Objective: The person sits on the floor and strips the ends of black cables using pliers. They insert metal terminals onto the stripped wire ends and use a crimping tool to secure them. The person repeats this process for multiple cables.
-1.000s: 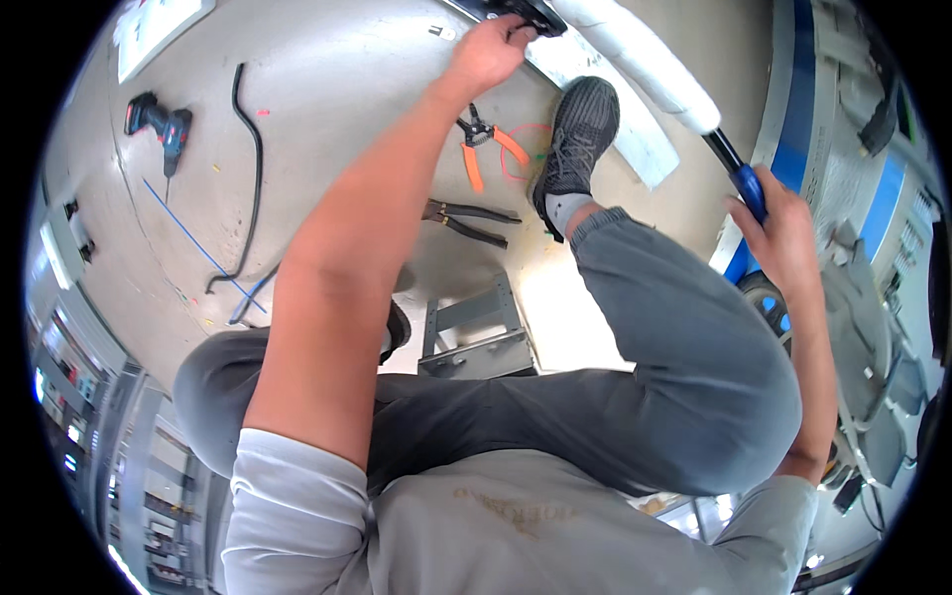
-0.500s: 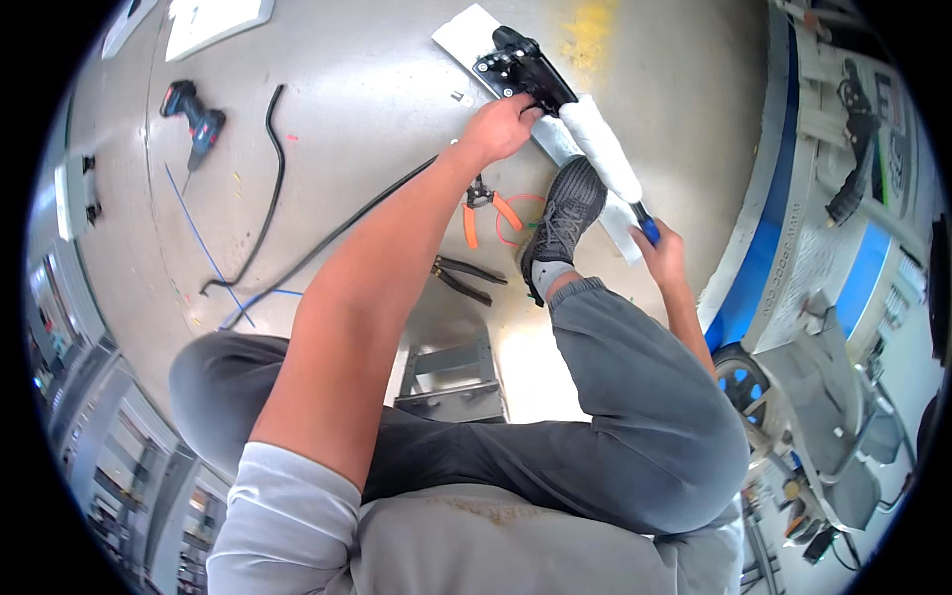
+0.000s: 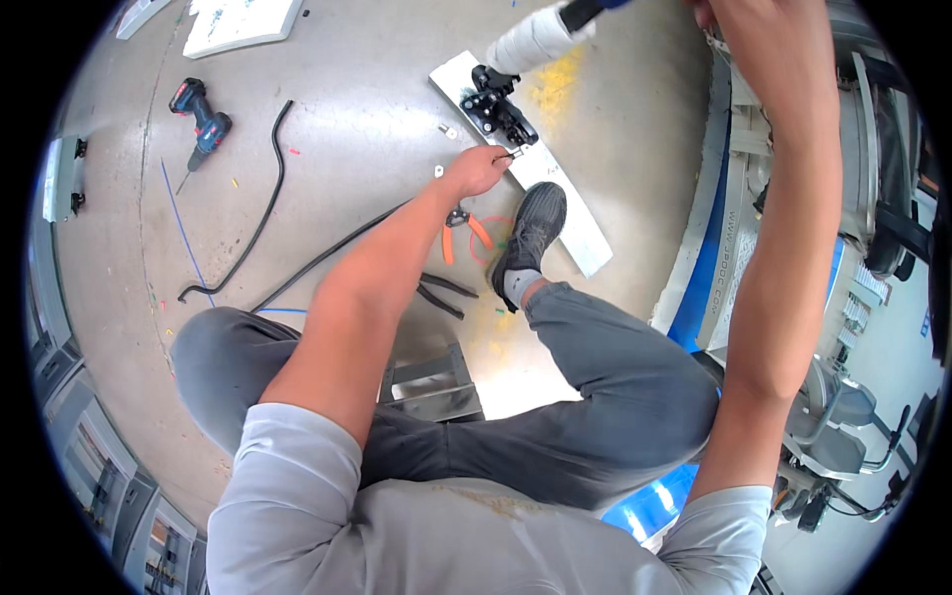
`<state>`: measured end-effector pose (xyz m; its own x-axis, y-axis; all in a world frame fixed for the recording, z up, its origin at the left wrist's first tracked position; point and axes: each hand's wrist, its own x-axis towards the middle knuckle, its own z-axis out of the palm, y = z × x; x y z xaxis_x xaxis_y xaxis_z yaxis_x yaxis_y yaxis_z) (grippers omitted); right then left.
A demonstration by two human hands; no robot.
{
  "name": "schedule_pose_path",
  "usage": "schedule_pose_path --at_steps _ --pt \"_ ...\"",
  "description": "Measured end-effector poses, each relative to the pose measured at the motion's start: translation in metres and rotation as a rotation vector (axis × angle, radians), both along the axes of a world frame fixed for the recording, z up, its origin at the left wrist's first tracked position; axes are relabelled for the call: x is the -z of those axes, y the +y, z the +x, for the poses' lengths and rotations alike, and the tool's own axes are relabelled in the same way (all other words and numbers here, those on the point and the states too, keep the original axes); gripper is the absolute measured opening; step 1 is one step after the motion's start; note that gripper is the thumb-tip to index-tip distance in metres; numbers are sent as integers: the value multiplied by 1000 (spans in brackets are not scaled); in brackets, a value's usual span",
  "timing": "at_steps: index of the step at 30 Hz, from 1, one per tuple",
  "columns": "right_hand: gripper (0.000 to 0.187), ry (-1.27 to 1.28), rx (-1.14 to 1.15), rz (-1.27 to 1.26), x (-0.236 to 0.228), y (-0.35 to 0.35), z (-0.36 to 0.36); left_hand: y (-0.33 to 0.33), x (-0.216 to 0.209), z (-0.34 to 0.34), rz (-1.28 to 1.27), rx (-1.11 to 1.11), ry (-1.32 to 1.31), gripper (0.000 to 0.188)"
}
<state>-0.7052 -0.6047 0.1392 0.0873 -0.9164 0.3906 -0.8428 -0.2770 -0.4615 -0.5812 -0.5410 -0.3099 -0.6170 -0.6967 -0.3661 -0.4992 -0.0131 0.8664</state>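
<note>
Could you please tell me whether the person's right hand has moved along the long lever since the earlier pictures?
Yes. The right hand has risen up and away from the black crimping tool on the white board.
</note>
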Motion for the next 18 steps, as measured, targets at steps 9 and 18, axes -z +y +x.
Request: schedule_pose_path --at_steps 9,18 --pt "57 -13 293 -109 -15 58 31 4 -155 87 -43 -20 91 46" --pt "63 -493 238 196 -2 185 -29 18 -331 181 -291 -60 151 37"
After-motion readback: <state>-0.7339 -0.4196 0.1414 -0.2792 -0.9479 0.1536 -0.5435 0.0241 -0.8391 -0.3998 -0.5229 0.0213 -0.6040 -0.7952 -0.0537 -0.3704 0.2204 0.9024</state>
